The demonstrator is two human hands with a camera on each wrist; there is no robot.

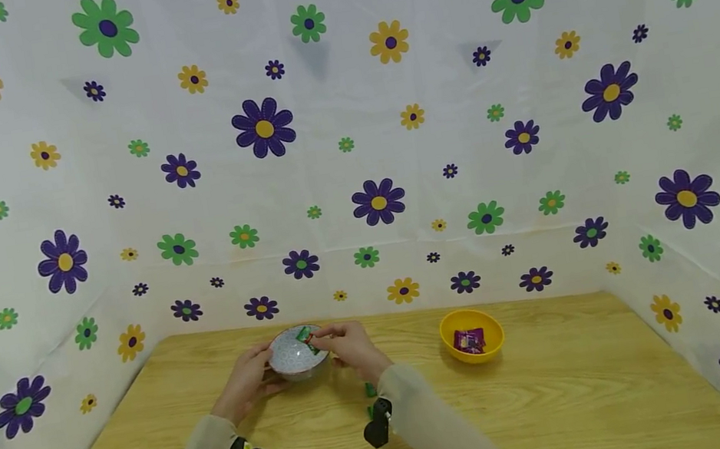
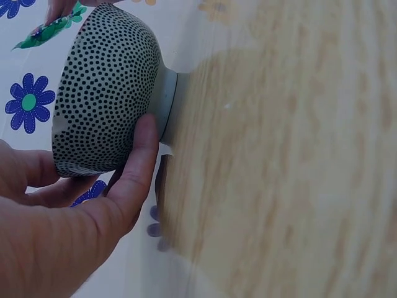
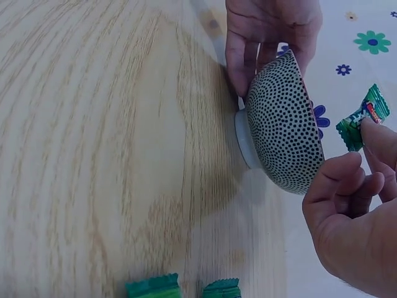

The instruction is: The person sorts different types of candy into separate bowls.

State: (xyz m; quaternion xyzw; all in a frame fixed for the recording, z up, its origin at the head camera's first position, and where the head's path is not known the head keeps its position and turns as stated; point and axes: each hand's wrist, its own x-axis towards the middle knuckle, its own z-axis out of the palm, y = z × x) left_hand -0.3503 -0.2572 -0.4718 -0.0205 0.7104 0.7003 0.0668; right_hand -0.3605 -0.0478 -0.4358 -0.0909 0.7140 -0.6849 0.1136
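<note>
A small bowl with dark dots on its pale outside is at the back left of the wooden table, its foot down at the tabletop. My left hand grips it from the left side, one digit low by the foot and other fingers up toward the rim. Between thumb and fingers of my right hand is a green-wrapped candy, pinched over the bowl's right rim. The other fingers of that hand are curled beside the bowl wall. In the left wrist view the same candy shows above the rim.
To the right stands a yellow bowl with purple wrapped sweets inside. Green wrapped candies lie on the table near my right forearm, partly hidden in the head view. A flowered white curtain encloses the table's back and sides.
</note>
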